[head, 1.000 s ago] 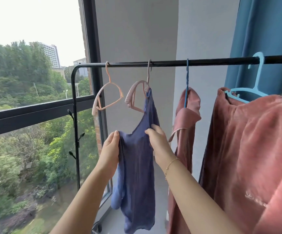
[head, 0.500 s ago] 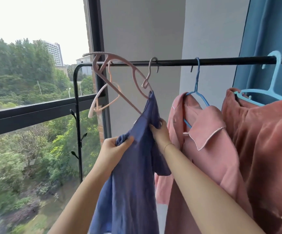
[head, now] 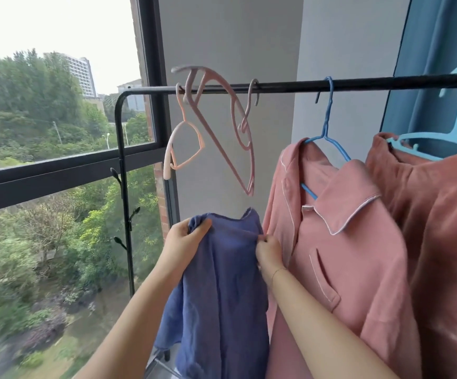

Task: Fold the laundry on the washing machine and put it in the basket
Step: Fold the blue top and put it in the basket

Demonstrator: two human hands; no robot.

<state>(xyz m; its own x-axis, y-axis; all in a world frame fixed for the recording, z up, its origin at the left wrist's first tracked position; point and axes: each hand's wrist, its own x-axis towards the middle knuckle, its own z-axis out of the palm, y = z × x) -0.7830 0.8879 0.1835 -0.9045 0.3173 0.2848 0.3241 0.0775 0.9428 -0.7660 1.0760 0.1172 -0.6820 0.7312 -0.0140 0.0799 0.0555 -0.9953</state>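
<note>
Limp blue garment (head: 221,283), off hanger

Matt blue cloth garment (head: 221,283) — smooth pink plastic hangers (head: 230,127) on a black metal rail (head: 358,84).

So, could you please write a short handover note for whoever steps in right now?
Left hand grips the blue top at its upper edge; right hand pinches the same edge.
The top is off its pink hanger, which hangs tilted and empty on the rail.
The pink pyjama shirt hangs on its blue hanger.
Left: folding and putting in the basket; neither washing machine nor basket is in view.
</note>
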